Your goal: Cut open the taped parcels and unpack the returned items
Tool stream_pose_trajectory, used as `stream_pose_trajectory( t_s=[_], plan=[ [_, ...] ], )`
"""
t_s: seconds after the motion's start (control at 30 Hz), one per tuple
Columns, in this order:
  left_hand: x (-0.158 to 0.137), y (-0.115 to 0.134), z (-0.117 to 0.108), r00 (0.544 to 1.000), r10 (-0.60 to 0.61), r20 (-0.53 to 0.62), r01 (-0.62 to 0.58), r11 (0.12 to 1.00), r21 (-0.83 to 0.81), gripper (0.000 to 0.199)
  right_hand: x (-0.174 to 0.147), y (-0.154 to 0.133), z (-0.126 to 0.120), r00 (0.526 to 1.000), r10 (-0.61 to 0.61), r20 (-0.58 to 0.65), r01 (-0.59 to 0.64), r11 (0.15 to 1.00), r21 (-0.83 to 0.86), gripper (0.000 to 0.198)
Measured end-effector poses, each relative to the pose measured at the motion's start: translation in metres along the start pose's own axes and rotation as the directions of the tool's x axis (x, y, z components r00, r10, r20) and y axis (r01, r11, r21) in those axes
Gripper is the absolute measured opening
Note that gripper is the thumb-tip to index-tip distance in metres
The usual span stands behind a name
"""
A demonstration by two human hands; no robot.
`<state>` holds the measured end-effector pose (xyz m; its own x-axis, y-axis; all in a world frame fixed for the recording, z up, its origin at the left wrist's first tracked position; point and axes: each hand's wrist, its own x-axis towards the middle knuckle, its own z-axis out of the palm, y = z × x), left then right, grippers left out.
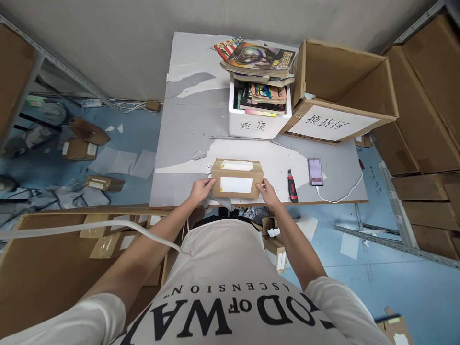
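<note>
A small brown cardboard box (235,192) with white labels on its top and front sits at the near edge of the table, between my hands. My left hand (201,190) pinches its left end between thumb and fingers. At the right end, my right hand (269,192) grips the box the same way. Just right of that hand lies a red and black utility knife (292,187). Farther right is a phone (316,171) with a white cable plugged into it.
Behind the small box, a white bin (257,125) piled with books stands beside a large open carton (341,108) with a handwritten sign. Torn paper covers parts of the table (194,110). Cartons (424,110) fill the right-hand shelving; another big carton (43,268) is at lower left.
</note>
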<state>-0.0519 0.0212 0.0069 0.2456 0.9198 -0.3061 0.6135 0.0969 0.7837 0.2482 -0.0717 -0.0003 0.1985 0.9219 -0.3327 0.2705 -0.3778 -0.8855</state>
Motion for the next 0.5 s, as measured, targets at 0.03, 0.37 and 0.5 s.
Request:
stream_pose_trajectory(
  t_s=[0.03, 0.37, 0.5],
  plan=[
    [0.003, 0.002, 0.0, 0.999, -0.023, -0.027, 0.024, 0.998, 0.052, 0.051, 0.002, -0.002, 0.0, 1.0, 0.003, -0.021, -0.004, 0.999, -0.045, 0.038],
    [0.049, 0.014, 0.012, 0.983, -0.161, -0.088, 0.18, 0.941, 0.286, 0.048, 0.037, 0.004, 0.009, 0.975, 0.164, -0.149, -0.193, 0.959, -0.209, 0.038],
    [0.054, 0.01, 0.012, 0.976, -0.206, -0.066, 0.215, 0.953, 0.213, 0.045, 0.041, 0.01, 0.009, 0.976, 0.168, -0.136, -0.189, 0.969, -0.16, 0.042]
  ],
)
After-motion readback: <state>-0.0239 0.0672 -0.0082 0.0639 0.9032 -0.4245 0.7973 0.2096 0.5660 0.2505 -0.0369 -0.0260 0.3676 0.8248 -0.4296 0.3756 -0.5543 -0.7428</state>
